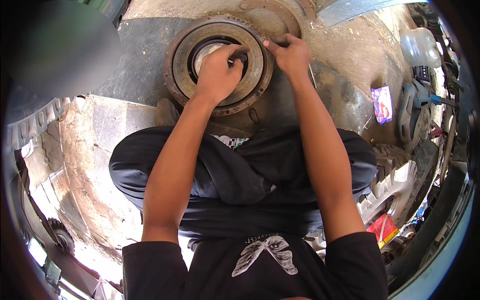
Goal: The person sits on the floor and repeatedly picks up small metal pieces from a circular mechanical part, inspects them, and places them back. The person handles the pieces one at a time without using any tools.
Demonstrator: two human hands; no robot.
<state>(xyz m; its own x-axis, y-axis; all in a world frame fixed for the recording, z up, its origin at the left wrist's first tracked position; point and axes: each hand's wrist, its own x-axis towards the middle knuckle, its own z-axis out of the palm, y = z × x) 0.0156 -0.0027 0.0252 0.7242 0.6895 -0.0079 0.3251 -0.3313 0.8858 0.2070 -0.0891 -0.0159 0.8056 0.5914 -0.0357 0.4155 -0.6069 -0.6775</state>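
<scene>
A round, rusty metal part [184,70] with a wide flat ring and a holed outer rim lies on the floor in front of my crossed legs. My left hand [219,74] is over its middle, the fingers curled inward. A small pale bit shows between those fingers, too small to name. At the part's upper right edge, my right hand [293,56] has thumb and forefinger brought together by the rim. Whatever this pinch may hold is too small to make out. My left hand covers some of the pale centre of the part.
Behind the part lies another rusty ring [286,16]. To the right are a purple packet [382,104], a clear plastic bottle [420,47] and a dark tool with blue [410,111]. Nearer my right side sit a chunky-treaded tyre [392,192] and a red-and-yellow box [384,229].
</scene>
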